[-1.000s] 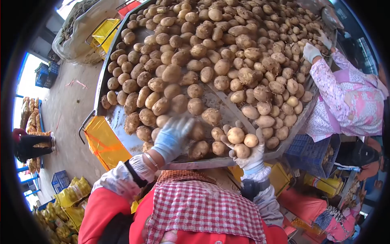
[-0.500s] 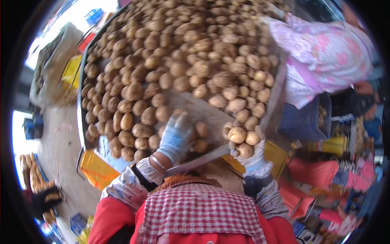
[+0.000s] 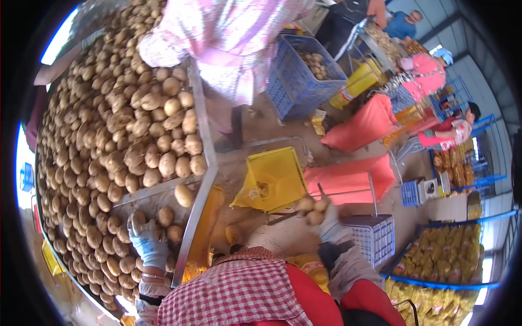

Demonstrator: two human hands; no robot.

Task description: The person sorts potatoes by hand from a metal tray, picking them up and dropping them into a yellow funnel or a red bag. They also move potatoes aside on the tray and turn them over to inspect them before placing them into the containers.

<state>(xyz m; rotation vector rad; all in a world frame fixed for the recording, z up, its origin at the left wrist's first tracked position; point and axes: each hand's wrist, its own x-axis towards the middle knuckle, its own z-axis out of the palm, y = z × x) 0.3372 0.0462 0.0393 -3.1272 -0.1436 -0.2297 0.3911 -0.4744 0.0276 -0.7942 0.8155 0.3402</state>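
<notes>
- The left hand (image 3: 145, 242) is lying palm down with its gloved fingers spreading flat, the forearm reaching forward.
- The right hand (image 3: 324, 221) is cupping palm up, gloved fingers curling closed, the arm extending rightward.

Soft, even daylight fills the scene, shot through a fisheye lens that bends the steel rim of the counter (image 3: 209, 155) and rings the frame in black. Glare burns out to white along the left edge, behind the heaped potatoes (image 3: 109, 136), which lie evenly lit with only faint shadows between them. Motion blur smears the right hand (image 3: 329, 228) and the three potatoes (image 3: 312, 209) it carries. It also softens a co-worker's floral sleeve (image 3: 217, 38) at the top.
</notes>
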